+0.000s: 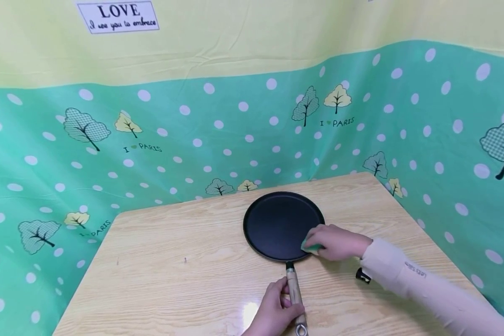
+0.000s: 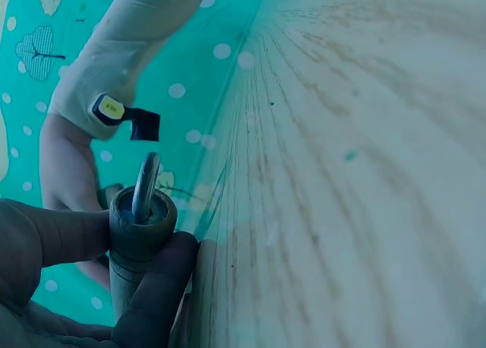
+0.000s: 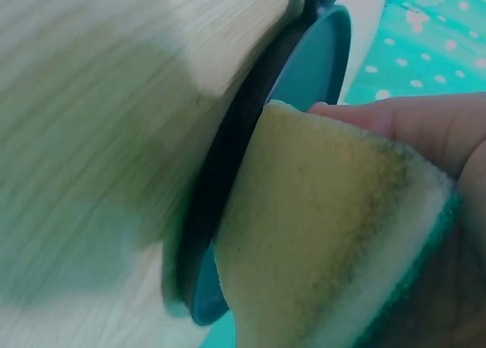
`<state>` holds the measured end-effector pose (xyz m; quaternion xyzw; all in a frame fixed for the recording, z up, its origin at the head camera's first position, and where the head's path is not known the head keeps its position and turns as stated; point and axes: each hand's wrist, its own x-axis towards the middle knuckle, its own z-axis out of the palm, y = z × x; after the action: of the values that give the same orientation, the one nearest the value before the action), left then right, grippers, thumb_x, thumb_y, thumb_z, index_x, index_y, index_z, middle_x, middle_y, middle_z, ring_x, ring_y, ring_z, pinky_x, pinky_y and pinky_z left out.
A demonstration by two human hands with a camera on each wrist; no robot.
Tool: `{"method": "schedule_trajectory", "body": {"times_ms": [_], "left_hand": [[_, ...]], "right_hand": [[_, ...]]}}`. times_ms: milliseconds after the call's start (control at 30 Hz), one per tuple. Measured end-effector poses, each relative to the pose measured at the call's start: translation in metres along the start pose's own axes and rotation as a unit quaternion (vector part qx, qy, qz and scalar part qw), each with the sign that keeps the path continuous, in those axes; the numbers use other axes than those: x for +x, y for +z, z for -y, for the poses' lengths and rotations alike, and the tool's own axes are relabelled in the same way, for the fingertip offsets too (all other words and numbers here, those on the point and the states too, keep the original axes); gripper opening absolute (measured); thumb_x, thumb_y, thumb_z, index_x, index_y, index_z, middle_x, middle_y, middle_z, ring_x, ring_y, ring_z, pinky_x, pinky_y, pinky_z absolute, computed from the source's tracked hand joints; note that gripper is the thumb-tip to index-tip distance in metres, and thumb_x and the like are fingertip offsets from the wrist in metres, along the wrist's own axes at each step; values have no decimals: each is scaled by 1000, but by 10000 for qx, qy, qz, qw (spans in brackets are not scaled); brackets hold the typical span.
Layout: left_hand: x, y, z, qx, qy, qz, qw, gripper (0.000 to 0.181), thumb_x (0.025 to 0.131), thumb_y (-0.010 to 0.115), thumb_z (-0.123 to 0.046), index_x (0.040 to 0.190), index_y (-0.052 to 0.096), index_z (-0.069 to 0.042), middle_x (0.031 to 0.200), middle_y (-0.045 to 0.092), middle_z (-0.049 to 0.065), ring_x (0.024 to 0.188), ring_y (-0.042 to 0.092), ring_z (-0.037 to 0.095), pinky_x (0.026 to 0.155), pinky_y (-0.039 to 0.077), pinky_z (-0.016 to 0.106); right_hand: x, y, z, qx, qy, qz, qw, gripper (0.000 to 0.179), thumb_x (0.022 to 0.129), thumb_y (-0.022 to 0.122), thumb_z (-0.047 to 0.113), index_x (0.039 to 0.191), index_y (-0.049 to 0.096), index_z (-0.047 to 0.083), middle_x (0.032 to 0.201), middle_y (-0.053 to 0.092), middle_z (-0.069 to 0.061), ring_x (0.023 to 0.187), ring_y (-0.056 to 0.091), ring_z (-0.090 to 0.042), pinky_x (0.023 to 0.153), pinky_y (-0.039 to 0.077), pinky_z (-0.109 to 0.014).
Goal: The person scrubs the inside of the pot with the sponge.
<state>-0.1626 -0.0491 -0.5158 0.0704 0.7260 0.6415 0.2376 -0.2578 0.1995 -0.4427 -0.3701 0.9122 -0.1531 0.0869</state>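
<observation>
Right up close, the left hand (image 1: 274,310) pinches the wooden handle (image 1: 294,287), its metal loop (image 1: 301,330) poking out at the near end. Just beyond, here's the right hand (image 1: 334,240), gripping a yellow-and-green sponge (image 3: 326,226) at the near right edge of the black pan (image 1: 279,224) on the wood-grain tabletop (image 1: 172,280); behind hangs white-dotted green cloth (image 1: 218,140).

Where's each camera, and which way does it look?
Head: on the head, facing forward and down at the black crepe pan on the wooden table; left hand, right hand, sleeve show.
Left wrist: on that wrist, facing the wooden handle and its metal ring; left hand close, right hand beyond.
Right wrist: on that wrist, facing the scouring sponge and pan; right hand partly shows.
Shared by head and right wrist: pan, sponge.
</observation>
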Motion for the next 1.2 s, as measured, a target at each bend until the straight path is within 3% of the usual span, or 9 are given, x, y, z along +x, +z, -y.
{"method": "schedule_trajectory", "body": {"times_ms": [233, 433, 600, 900, 1200], "left_hand": [[1, -1, 1, 14, -3, 24, 10000, 78, 91, 77, 0, 153, 34, 17, 116, 45, 13, 94, 56, 20, 67, 58, 23], [-2, -3, 1, -60, 93, 90, 9999, 79, 91, 77, -1, 153, 32, 19, 117, 44, 13, 94, 56, 20, 67, 58, 22], [-3, -3, 1, -71, 310, 66, 9995, 80, 91, 77, -1, 152, 31, 21, 117, 45, 14, 92, 57, 19, 66, 55, 19], [-4, -3, 1, 167, 547, 52, 9984, 79, 91, 77, -1, 151, 32, 22, 115, 46, 11, 89, 54, 16, 68, 51, 18], [-5, -3, 2, 94, 625, 66, 9980, 78, 88, 78, 0, 151, 37, 20, 111, 47, 10, 86, 53, 14, 68, 50, 17]], "right_hand": [[12, 12, 14, 273, -197, 63, 9994, 35, 98, 65, 2, 130, 75, 10, 134, 67, -9, 129, 59, -32, 108, 50, -52], [28, 23, 30, 457, -145, -3, 9988, 35, 102, 65, 6, 135, 73, 12, 142, 64, -10, 139, 53, -35, 114, 43, -59], [46, 31, 38, 609, -107, -76, 9981, 37, 103, 65, 7, 138, 71, 14, 146, 61, -10, 145, 46, -37, 114, 38, -67], [79, 47, 42, 784, -116, -351, 9962, 38, 105, 63, 9, 143, 67, 11, 151, 57, -12, 146, 43, -37, 115, 36, -65], [118, 53, 46, 595, -71, -742, 9954, 40, 104, 64, 8, 145, 65, 8, 153, 54, -17, 145, 43, -40, 115, 36, -68]]}}
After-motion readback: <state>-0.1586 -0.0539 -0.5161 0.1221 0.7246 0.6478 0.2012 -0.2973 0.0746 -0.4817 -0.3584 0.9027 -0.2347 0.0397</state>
